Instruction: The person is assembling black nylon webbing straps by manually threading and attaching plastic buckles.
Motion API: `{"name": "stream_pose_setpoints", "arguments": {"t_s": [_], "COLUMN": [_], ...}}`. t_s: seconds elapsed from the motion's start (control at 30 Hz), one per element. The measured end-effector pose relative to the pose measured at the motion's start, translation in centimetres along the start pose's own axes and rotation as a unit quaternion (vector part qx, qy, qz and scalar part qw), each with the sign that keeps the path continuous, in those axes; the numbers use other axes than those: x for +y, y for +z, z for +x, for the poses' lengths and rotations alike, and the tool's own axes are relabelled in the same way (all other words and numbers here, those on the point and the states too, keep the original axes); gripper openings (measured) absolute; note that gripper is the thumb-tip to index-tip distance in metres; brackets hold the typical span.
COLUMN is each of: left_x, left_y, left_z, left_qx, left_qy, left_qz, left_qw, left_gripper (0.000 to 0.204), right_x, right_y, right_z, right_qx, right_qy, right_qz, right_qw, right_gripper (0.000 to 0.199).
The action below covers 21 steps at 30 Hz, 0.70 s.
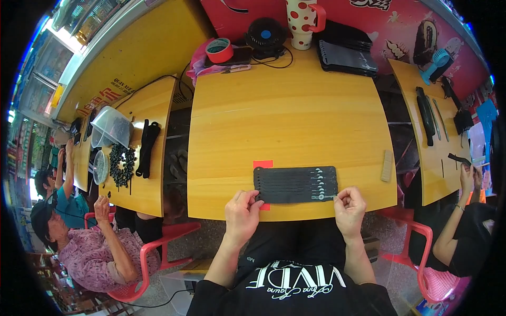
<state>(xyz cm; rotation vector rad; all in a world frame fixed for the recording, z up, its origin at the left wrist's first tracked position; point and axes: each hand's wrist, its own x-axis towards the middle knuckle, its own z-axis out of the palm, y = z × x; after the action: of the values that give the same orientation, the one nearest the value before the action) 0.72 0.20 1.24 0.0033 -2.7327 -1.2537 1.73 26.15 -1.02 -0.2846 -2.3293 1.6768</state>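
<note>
A flat black sheet [287, 184] lies near the front edge of the wooden table, marked into several long strips. Small holes run along its left edge, and white printed marks sit toward its right end. My left hand [242, 213] pinches its near left corner between thumb and fingers. At the near right corner, my right hand [350, 209] is closed in a similar pinch. A piece of red tape [263, 164] shows past the sheet's far left edge. Another red piece [265, 207] shows beside my left fingertips.
At the back stand a spotted tumbler [301, 26], a small black fan [266, 37], a tape roll [219, 50] and a stack of black sheets [345, 55]. A tan strip [387, 166] lies at the right. Co-workers sit at tables on both sides.
</note>
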Motion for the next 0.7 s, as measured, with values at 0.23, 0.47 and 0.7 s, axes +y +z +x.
{"name": "stream_pose_setpoints", "arguments": {"t_s": [0.23,0.47,0.7], "left_x": [0.9,2.0,2.0], "left_y": [0.2,0.2,1.3], "left_z": [-0.6,-0.7,-1.2], "left_qx": [0.016,0.05,0.019], "left_qy": [0.067,0.201,0.177], "left_qz": [0.065,0.216,0.231], "left_qw": [0.996,0.954,0.956], "left_gripper": [0.01,0.01,0.009], "right_x": [-0.1,0.2,0.1], "right_y": [0.0,0.2,0.1], "right_z": [0.0,0.0,-0.1], "right_qx": [0.008,0.005,0.013], "right_qy": [0.011,-0.015,-0.001], "right_qz": [-0.007,-0.018,-0.01], "right_qw": [1.0,1.0,1.0], "right_gripper": [0.018,0.017,0.018]}}
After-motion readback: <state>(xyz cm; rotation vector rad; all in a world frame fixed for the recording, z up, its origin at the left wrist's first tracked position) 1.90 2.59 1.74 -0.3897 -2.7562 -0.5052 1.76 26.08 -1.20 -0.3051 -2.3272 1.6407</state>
